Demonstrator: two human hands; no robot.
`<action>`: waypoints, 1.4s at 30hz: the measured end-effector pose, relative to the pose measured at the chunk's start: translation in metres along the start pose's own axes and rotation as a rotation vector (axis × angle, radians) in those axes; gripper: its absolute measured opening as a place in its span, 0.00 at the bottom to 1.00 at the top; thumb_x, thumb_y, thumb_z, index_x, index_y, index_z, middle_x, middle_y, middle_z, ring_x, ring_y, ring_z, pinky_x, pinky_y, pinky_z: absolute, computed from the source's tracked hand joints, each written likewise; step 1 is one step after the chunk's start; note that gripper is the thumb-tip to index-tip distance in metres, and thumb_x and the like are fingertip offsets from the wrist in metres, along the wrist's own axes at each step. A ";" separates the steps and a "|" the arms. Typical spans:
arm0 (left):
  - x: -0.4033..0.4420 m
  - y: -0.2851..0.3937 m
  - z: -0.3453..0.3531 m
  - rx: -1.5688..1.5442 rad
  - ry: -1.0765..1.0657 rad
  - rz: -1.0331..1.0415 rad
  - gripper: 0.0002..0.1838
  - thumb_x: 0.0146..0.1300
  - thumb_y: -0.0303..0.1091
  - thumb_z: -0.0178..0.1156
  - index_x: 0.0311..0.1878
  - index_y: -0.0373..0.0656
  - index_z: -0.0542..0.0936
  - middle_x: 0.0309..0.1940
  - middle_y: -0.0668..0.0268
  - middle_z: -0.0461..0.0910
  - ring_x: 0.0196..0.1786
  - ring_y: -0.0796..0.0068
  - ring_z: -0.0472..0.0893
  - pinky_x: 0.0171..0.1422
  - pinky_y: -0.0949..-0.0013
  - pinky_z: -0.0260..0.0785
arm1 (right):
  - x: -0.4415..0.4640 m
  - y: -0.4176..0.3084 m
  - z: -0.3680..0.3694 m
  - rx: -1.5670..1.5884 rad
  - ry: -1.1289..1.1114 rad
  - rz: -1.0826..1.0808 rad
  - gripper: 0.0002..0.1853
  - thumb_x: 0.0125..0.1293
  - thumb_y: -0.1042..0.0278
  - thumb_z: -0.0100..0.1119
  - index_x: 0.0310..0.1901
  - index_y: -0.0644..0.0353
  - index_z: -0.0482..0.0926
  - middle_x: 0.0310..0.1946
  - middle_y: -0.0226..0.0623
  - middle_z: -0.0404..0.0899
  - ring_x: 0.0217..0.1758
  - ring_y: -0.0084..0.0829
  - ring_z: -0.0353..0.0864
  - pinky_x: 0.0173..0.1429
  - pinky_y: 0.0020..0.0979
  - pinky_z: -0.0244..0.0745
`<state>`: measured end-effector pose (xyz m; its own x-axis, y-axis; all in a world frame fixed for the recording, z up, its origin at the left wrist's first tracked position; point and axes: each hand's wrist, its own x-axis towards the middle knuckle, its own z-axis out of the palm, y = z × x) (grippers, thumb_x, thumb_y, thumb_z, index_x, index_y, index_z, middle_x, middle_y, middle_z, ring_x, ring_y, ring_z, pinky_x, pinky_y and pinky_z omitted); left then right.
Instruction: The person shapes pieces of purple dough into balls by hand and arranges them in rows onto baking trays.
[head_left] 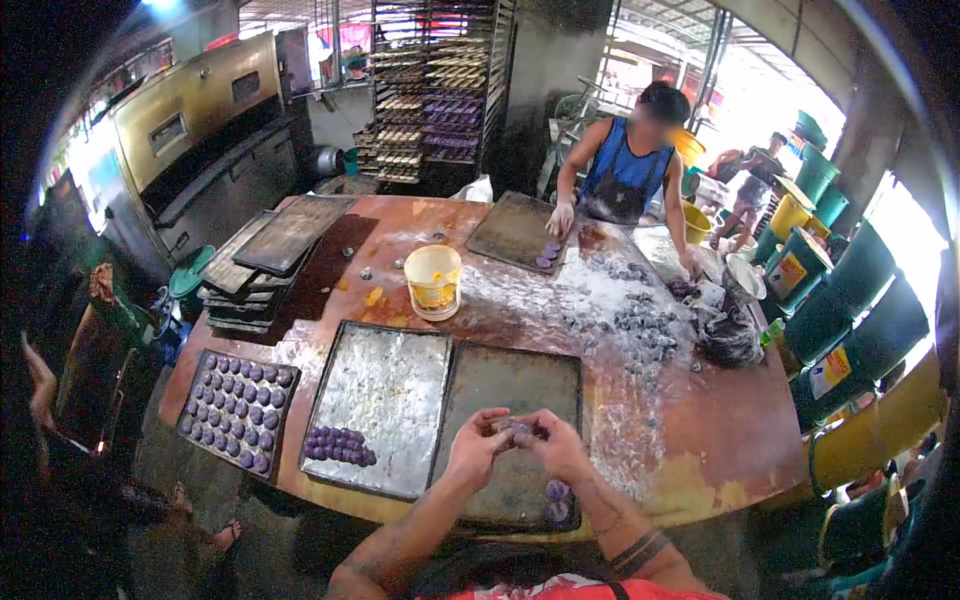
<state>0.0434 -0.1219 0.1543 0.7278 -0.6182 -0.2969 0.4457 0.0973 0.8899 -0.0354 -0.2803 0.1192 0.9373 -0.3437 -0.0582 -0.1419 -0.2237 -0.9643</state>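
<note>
The left hand [476, 446] and right hand [556, 444] pinch a purple dough piece [518, 433] between their fingertips above a dark tray [510, 375], where more purple pieces [558, 500] lie by the right forearm. Just left, a floury tray [385, 395] bears clustered purple balls [339, 446]; beyond stands a yellow-labelled bucket [434, 282], and across the table [690, 430] a co-worker [628, 165] reaches over another tray [505, 230].

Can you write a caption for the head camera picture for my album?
Left hand and right hand hold purple dough over a dark tray, across a floury table from a co-worker.
</note>
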 end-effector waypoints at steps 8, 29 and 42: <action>0.005 0.017 0.017 0.555 0.162 0.417 0.11 0.65 0.23 0.59 0.49 0.30 0.79 0.43 0.61 0.82 0.46 0.72 0.82 0.54 0.73 0.75 | -0.002 -0.054 0.011 0.138 0.365 -0.184 0.14 0.62 0.80 0.60 0.50 0.64 0.79 0.42 0.36 0.77 0.49 0.28 0.77 0.54 0.31 0.75; 0.019 -0.026 0.029 -0.087 -0.120 -0.234 0.17 0.61 0.29 0.67 0.52 0.36 0.78 0.43 0.64 0.82 0.44 0.71 0.82 0.51 0.66 0.75 | -0.020 0.006 0.001 -0.007 0.313 -0.172 0.15 0.52 0.72 0.72 0.40 0.60 0.78 0.45 0.37 0.79 0.46 0.30 0.79 0.52 0.32 0.75; 0.014 -0.088 0.000 0.938 -0.030 0.093 0.35 0.60 0.36 0.65 0.70 0.37 0.65 0.65 0.48 0.71 0.68 0.53 0.71 0.70 0.59 0.63 | 0.027 0.108 -0.069 -0.809 0.268 0.083 0.16 0.61 0.64 0.62 0.50 0.58 0.82 0.55 0.45 0.80 0.58 0.45 0.78 0.59 0.44 0.73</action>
<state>0.0140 -0.1386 0.0714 0.7196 -0.6610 -0.2128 -0.2252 -0.5121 0.8289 -0.0477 -0.3769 0.0313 0.8215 -0.5688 0.0405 -0.4857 -0.7352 -0.4728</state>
